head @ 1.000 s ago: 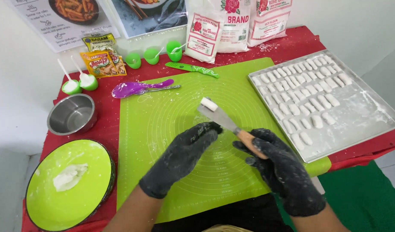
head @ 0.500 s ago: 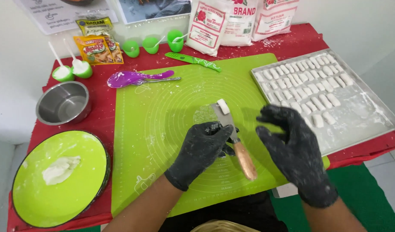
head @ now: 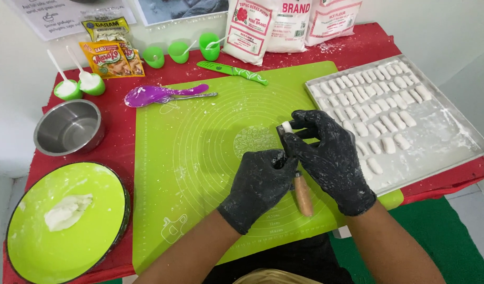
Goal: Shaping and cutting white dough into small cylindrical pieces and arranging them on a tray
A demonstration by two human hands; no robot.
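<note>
Landmark is the green silicone mat; everything is placed off it.

Nearest me, over the mat's right-hand front part, my left hand is curled closed around the metal part of a scraper, whose wooden handle sticks out toward me below the fist. That grip seems to steady the tool so the blade end stays up. My right hand lies just beside and partly over the left, fingertips pinching a small white dough piece at the blade's far end, probably lifting it off the blade. Both gloves are black and dusted white.

Off the mat's left front corner sits a lime plate with a dough lump on it, likely the supply. Further back on that side is a steel bowl.

Right of the mat, a metal tray carries rows of cut dough pieces, floured, close enough for drop-off.

At the mat's far edge lie a purple spoon and a green knife. Behind them are small green cups, seasoning packets and flour bags.
</note>
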